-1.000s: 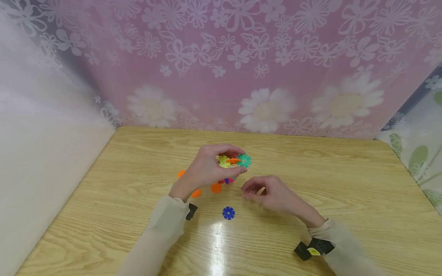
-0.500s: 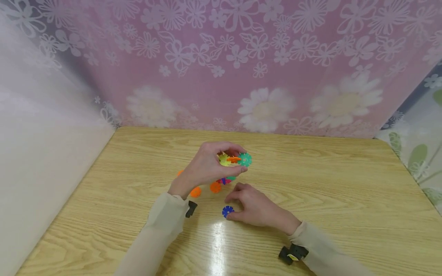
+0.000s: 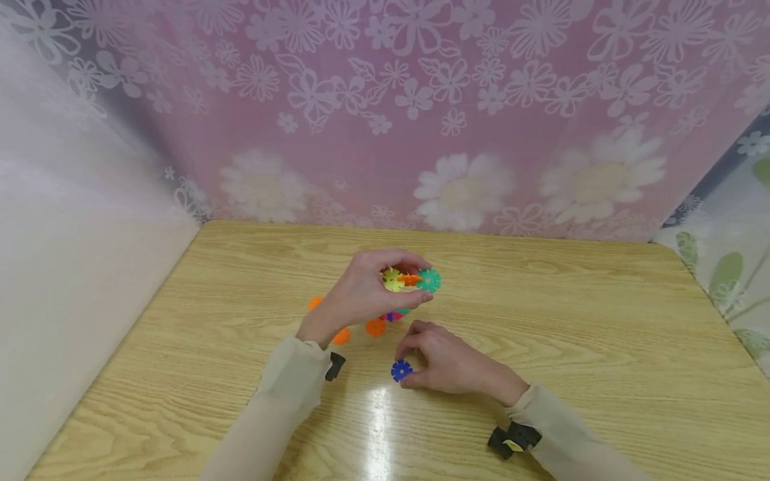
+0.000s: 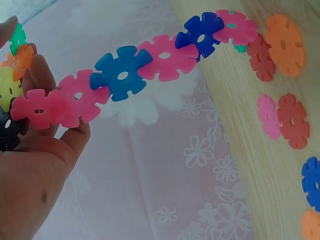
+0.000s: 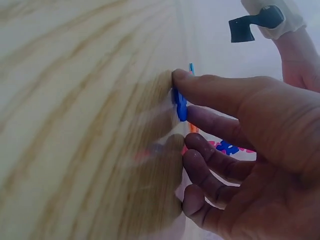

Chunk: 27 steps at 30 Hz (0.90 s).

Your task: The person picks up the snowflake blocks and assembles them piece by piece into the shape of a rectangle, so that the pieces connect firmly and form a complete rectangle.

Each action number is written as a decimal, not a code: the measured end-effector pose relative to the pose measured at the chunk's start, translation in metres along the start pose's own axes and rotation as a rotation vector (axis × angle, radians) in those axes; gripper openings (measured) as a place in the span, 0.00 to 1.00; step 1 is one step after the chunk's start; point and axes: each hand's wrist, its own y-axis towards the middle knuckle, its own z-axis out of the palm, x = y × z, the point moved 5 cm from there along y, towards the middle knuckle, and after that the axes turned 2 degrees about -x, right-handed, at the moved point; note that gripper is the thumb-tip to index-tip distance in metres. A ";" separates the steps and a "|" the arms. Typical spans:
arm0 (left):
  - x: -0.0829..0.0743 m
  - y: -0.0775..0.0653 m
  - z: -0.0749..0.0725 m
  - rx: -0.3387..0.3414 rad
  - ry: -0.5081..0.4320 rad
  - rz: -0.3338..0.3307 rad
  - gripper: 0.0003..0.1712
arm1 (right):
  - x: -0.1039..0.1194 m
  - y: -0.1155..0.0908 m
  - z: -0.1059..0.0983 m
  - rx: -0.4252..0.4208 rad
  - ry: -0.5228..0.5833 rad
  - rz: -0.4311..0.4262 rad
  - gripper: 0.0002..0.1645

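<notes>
My left hand holds a chain of interlocked plastic snowflake discs up over the table. A yellow disc, an orange disc and a green disc show between its thumb and fingers. In the left wrist view the chain runs on from the palm through pink discs and a teal disc down toward the tabletop. Low at the table, my right hand pinches a loose blue snowflake disc at its edge, between thumb and index finger. The other right fingers are bent and touch the wood.
Loose orange discs lie on the wooden table beneath and beside the left forearm. Red discs and a pink disc also lie there. A flowered pink curtain stands behind the table's far edge.
My right hand has come left and toward me to the blue disc, which has now shifted slightly to the right in its fingers. The left hand stays nearly still with the chain.
</notes>
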 end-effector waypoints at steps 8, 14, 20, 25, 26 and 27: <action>0.004 0.001 0.004 0.006 -0.024 -0.006 0.18 | -0.009 -0.002 -0.006 0.005 0.177 0.035 0.13; 0.003 0.001 0.005 0.010 -0.035 -0.014 0.17 | -0.027 -0.012 -0.027 -0.188 0.340 0.086 0.06; 0.002 0.002 0.005 0.008 -0.032 -0.012 0.17 | -0.037 -0.025 -0.061 -0.522 0.491 0.061 0.07; 0.002 0.003 0.005 0.006 -0.046 -0.023 0.17 | -0.038 -0.036 -0.085 -0.742 0.594 -0.039 0.10; 0.002 0.004 0.005 0.006 -0.047 -0.024 0.16 | -0.037 -0.037 -0.088 -0.771 0.615 -0.061 0.10; 0.002 0.004 0.005 0.005 -0.047 -0.026 0.16 | -0.036 -0.039 -0.091 -0.798 0.630 -0.086 0.11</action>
